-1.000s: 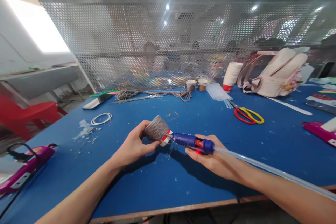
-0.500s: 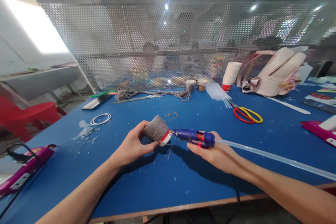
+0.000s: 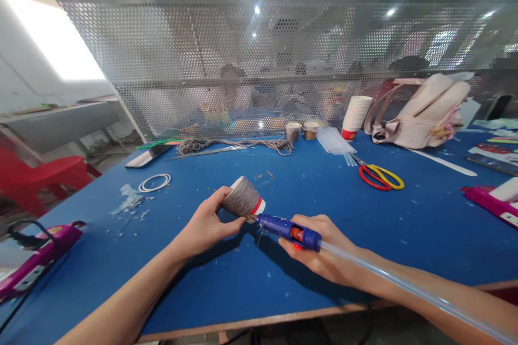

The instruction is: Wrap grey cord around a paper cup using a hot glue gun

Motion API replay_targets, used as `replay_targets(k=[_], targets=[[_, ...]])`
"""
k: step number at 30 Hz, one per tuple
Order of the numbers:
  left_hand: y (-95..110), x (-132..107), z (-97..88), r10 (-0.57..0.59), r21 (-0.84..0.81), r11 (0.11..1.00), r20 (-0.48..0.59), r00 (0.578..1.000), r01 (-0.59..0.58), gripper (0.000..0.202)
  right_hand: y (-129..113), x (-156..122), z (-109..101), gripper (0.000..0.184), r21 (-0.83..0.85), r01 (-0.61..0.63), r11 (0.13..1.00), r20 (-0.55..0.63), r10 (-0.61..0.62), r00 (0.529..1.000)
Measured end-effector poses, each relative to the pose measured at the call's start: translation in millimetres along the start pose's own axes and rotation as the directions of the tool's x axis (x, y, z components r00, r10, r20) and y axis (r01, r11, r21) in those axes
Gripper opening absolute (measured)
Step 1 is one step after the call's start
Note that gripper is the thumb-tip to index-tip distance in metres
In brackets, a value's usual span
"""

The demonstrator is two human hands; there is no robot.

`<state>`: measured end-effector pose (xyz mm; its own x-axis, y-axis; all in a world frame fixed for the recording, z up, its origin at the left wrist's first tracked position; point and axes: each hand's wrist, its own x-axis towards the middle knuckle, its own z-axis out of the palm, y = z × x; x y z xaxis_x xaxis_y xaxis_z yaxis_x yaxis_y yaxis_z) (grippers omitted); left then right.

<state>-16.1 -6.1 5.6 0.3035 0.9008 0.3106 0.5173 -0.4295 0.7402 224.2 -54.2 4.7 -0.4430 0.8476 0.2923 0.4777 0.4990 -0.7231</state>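
A paper cup (image 3: 243, 198), mostly wound with grey cord, lies tilted in my left hand (image 3: 210, 223). A red band and a white strip stay bare at its rim end. My right hand (image 3: 324, 250) grips a blue glue gun (image 3: 279, 226) whose small red light glows. Its nozzle meets the cup's lower edge near my left thumb; whether it touches the cord or the paper I cannot tell. From the gun's back a long clear glue stick (image 3: 388, 271) runs over my right forearm.
Grey cord (image 3: 238, 144), two small cups (image 3: 293, 131), a cup stack (image 3: 356, 117), scissors (image 3: 380, 177) and a pink backpack (image 3: 423, 113) stand or lie toward the mesh panel (image 3: 182, 54). Purple power strips (image 3: 491, 202) lie at both sides. A white ring (image 3: 155, 183) and scraps are left.
The glue gun has swung down and left along the cup's edge, with my right hand following. Its glue stick now slopes more steeply. My left hand and the cup have barely moved.
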Motion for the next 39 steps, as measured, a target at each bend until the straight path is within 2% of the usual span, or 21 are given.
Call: replay_targets(k=[4, 9, 14, 17, 27, 39], targets=[[-0.2, -0.1, -0.6, 0.012, -0.002, 1.0, 0.007, 1.0, -0.012, 0.026, -2.3, -0.5, -3.8, 0.024, 0.002, -0.043, 0.999, -0.018, 0.043, 0.999], [-0.5, 0.1, -1.5, 0.022, -0.031, 0.999, 0.016, 1.0, -0.021, 0.026, -1.2, 2.2, -12.5, 0.025, 0.091, -0.183, 0.979, -0.085, 0.191, 0.978], [-0.8, -0.9, -3.6, 0.013, -0.046, 0.999, 0.035, 0.999, -0.011, 0.024, 12.1, 9.3, -20.5, 0.032, 0.227, -0.326, 0.918, 0.046, 0.324, 0.945], [-1.9, -1.4, -4.1, 0.013, -0.061, 0.998, 0.051, 0.999, -0.01, 0.024, 14.4, 11.0, -23.5, 0.034, 0.264, -0.381, 0.886, 0.114, 0.364, 0.924], [-1.7, -1.1, -4.5, 0.007, -0.05, 0.999, 0.055, 0.998, -0.004, 0.025, 1.1, 4.2, -20.1, 0.029, 0.258, -0.305, 0.917, 0.095, 0.29, 0.952], [-0.1, -1.9, -3.3, -0.021, -0.047, 0.999, 0.046, 0.999, 0.023, 0.027, -4.4, 1.8, -18.1, 0.032, 0.164, -0.285, 0.944, 0.047, 0.281, 0.958]])
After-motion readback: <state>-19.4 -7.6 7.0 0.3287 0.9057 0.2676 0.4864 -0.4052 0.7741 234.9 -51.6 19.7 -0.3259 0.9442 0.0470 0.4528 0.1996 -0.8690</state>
